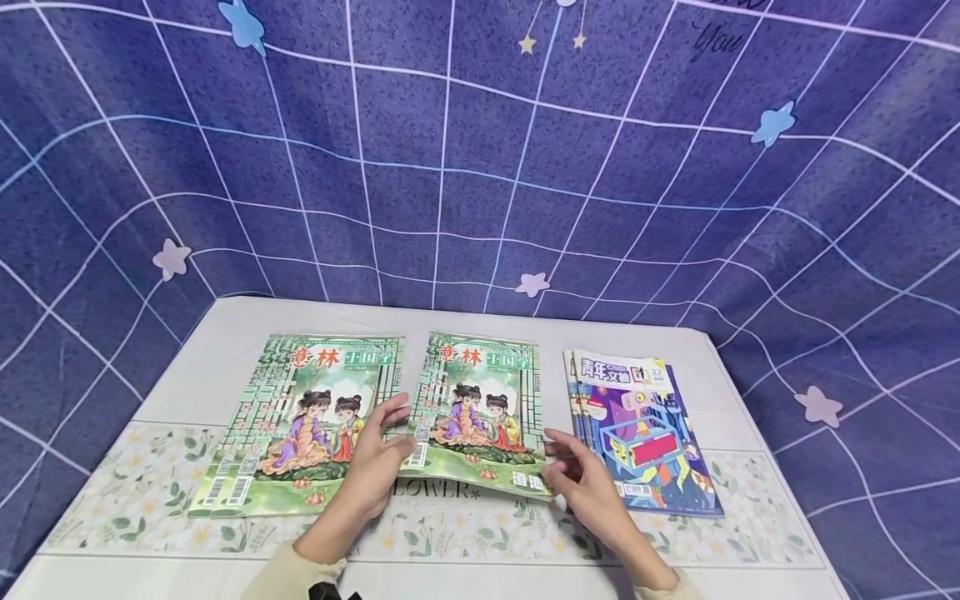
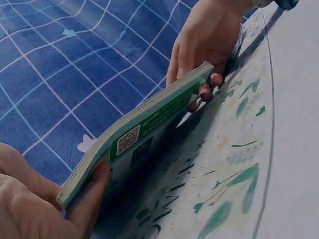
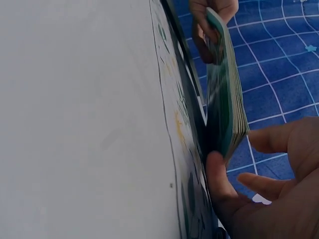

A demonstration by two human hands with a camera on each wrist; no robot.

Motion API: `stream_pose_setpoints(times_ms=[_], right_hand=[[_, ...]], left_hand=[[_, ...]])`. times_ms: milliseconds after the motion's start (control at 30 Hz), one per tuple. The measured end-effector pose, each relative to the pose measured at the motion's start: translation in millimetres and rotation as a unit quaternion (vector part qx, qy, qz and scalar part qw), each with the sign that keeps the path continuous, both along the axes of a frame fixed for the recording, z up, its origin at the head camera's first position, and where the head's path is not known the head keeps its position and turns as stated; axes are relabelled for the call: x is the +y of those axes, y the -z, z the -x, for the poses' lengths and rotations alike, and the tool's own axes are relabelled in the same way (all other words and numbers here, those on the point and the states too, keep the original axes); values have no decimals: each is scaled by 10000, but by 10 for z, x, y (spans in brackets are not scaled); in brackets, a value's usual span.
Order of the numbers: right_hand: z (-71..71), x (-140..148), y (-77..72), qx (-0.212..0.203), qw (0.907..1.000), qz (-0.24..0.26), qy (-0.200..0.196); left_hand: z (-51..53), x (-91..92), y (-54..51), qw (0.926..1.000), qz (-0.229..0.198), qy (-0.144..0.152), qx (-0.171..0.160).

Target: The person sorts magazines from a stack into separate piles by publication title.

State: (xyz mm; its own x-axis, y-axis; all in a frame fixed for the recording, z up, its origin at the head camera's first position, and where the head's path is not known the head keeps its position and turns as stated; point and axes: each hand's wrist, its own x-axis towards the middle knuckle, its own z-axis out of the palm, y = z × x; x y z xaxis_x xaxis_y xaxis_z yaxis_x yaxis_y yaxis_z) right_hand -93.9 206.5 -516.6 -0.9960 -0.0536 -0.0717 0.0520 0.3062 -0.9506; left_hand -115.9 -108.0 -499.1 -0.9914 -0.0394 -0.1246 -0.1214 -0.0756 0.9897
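Note:
A green magazine [image 1: 480,396] with two cartoon children on its cover is held between both hands, its near edge raised off the table. My left hand [image 1: 375,462] grips its left edge, and in the left wrist view the fingers lie on both sides of the magazine [image 2: 144,127]. At the lower right corner, my right hand [image 1: 588,483] pinches the edge; thumb and forefinger meet the magazine [image 3: 227,99] from opposite sides in the right wrist view. Left of it lie overlapping green magazines [image 1: 315,417] with the same cover, partly hidden behind my left hand.
To the right, a stack of blue-and-purple magazines [image 1: 652,433] lies beside my right hand. Everything lies on a white table [image 1: 187,367] with a floral band [image 1: 150,500] across it. A purple-blue gridded cloth [image 1: 480,208] with stars hangs behind and at both sides.

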Motion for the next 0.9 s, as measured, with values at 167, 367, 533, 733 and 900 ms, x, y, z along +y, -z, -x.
stream_pose_setpoints(times_ms=[167, 367, 533, 733, 900], right_hand=[[-5, -8, 9, -119, 9998, 150, 47], [10, -45, 25, -128, 9990, 380, 212], [43, -57, 1, -274, 9968, 636, 397], [97, -46, -18, -753, 9919, 882, 523], [121, -30, -2, -888, 9895, 1037, 476]], left_hand=[[-20, 15, 23, 10000, -19, -59, -21], [-69, 37, 86, 9987, 484, -121, -94], [-95, 36, 108, 9969, 757, 64, -203], [-104, 30, 111, 9952, 926, 231, -217], [-103, 31, 114, 9942, 1028, 273, -182]])
